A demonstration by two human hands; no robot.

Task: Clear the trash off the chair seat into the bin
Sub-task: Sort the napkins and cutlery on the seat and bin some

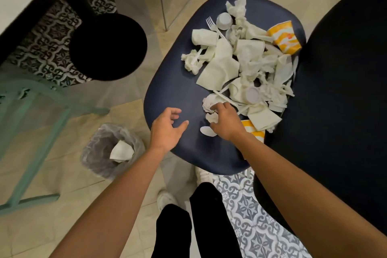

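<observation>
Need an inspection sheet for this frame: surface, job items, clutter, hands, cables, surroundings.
Surface: dark chair seat, trash heaped on its far and right part.
Job's things: trash pile of napkins, cups and plastic cutlery on the seat; bin on the floor at left, with a white piece inside.
Clutter: nothing seen beyond the trash.
Hands: left hand open, over the seat; right hand with fingers at a crumpled scrap, grip unclear.
Cables: nothing seen.
Surroundings: black stool, green frame, tiled floor.

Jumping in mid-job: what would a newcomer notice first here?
A heap of white napkins, cups and cutlery covers the far right of the dark blue chair seat, a yellow-striped cup at its far edge. On the floor to the left, the lined bin holds one white piece.
</observation>
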